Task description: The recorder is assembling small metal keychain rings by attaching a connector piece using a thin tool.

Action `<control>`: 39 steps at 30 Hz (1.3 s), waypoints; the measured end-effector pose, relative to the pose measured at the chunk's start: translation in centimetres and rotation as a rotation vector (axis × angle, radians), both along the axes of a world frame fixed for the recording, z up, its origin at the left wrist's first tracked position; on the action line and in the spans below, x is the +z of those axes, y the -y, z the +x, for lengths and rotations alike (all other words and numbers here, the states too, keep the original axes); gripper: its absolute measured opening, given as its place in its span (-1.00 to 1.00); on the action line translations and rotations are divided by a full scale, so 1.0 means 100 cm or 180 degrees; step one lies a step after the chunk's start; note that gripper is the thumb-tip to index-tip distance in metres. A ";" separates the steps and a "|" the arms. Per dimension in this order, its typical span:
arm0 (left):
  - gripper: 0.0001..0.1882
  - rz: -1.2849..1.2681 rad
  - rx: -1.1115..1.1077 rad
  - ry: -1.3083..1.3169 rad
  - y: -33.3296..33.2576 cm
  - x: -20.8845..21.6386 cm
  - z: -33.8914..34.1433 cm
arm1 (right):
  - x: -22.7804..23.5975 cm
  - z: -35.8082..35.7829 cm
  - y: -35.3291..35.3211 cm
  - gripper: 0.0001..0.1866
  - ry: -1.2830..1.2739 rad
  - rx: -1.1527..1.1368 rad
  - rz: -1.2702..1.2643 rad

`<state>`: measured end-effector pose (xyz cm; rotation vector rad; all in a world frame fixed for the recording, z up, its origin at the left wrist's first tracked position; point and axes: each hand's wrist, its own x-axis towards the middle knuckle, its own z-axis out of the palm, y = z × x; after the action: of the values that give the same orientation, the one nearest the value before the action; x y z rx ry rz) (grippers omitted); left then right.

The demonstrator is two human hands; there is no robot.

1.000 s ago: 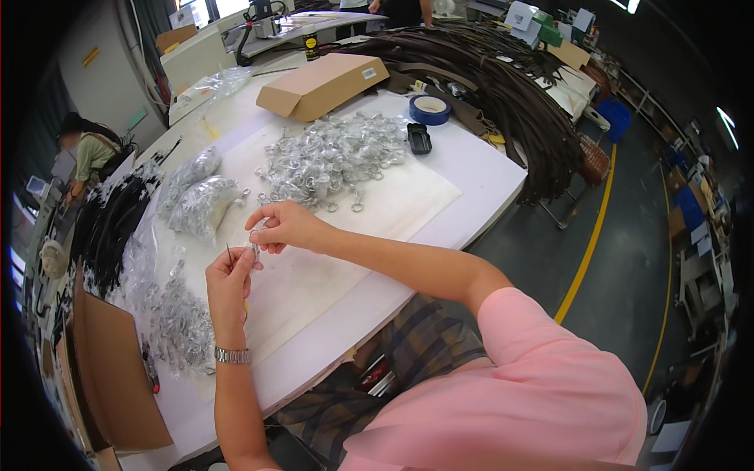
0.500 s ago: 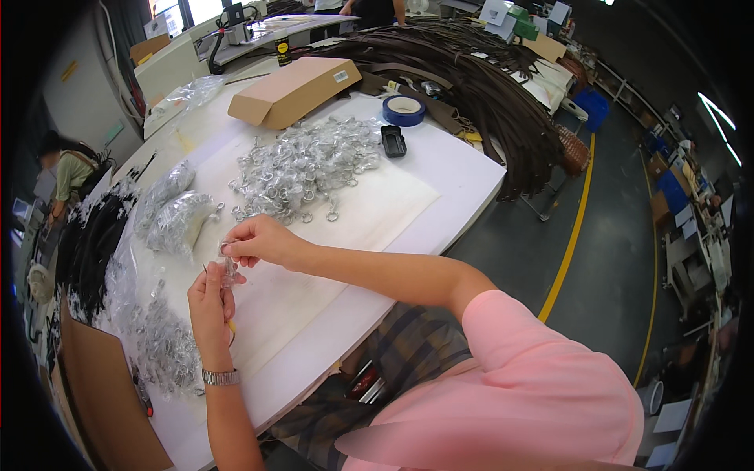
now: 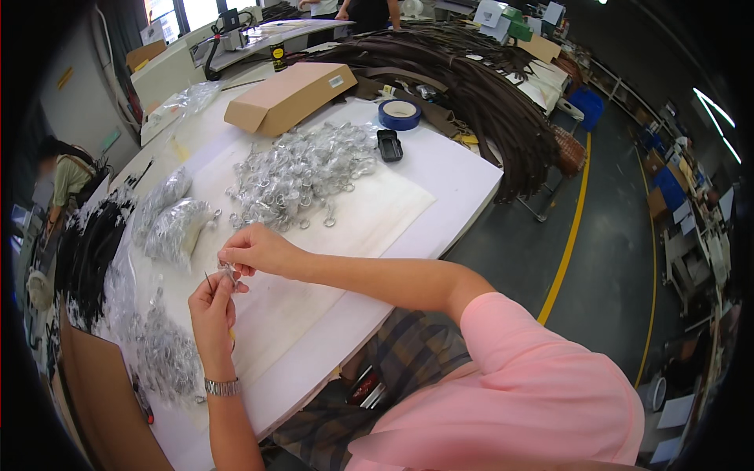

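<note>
My right hand pinches a small silvery metal ring piece at its upper end. My left hand, below it, has its fingers closed around the lower part of that piece, so much of it is hidden. From the left hand a thin dark point sticks up, and a bit of yellow shows below the palm; these look like parts of one slim tool, mostly covered. Beyond my hands lies a heap of silvery metal ring pieces in clear plastic. Another pile of wrapped metal pieces is left of my left wrist.
Full clear plastic bags lie left of the heap. Behind it are a cardboard box, blue tape and a black plastic holder. Dark strips cover the far side. An open carton stands near left. Other people are further off.
My right hand has dipped slightly toward the left hand, and the fingers are closer together around the metal piece. The view has shifted a little.
</note>
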<state>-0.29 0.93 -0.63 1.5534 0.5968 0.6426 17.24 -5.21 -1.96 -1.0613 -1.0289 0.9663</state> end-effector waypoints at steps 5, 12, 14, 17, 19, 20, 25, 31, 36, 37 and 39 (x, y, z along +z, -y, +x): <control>-0.72 -0.0476 -0.0120 0.0241 -0.004 -0.004 -0.001 | 0.002 0.001 0.000 -0.77 0.0197 -0.0135 0.0067; -0.76 -0.0663 -0.0267 0.0145 -0.004 -0.001 0.000 | 0.002 0.000 0.001 -0.81 0.0564 -0.0230 0.0272; -0.76 -0.0684 -0.0274 0.0134 -0.007 -0.004 -0.002 | 0.003 -0.002 0.001 -0.81 0.0631 -0.0228 0.0335; -0.76 -0.0726 -0.0354 0.0055 -0.006 -0.003 -0.002 | 0.004 0.001 0.001 -0.80 0.0557 -0.0144 0.0284; -0.76 -0.0745 -0.0419 -0.0016 -0.005 -0.003 -0.001 | 0.004 0.004 0.000 -0.78 0.0575 -0.0167 0.0193; -0.76 -0.0740 -0.0475 -0.0007 -0.005 -0.003 -0.002 | 0.005 0.004 0.001 -0.78 0.0572 -0.0164 0.0193; -0.76 -0.0749 -0.0566 -0.0016 -0.004 0.000 -0.002 | 0.004 0.003 0.000 -0.77 0.0214 -0.0308 0.0361; -0.76 -0.0768 -0.0572 0.0057 -0.003 -0.001 -0.002 | -0.002 0.008 -0.004 -0.77 -0.0067 -0.0143 0.0326; -0.80 -0.0709 -0.0165 0.0312 -0.007 -0.007 -0.003 | 0.004 -0.005 0.002 -0.73 -0.0152 -0.0170 -0.0044; -0.80 -0.0708 -0.0158 0.0312 -0.008 -0.006 -0.004 | 0.004 -0.008 0.003 -0.71 -0.0126 -0.0072 -0.0187; -0.81 -0.0688 -0.0100 0.0288 -0.008 -0.002 -0.004 | -0.003 -0.006 -0.001 -0.71 -0.0001 -0.0049 -0.0161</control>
<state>-0.72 1.72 -0.83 1.3229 0.5539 0.6009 16.63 -5.10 -2.28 -1.1092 -0.9992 0.9842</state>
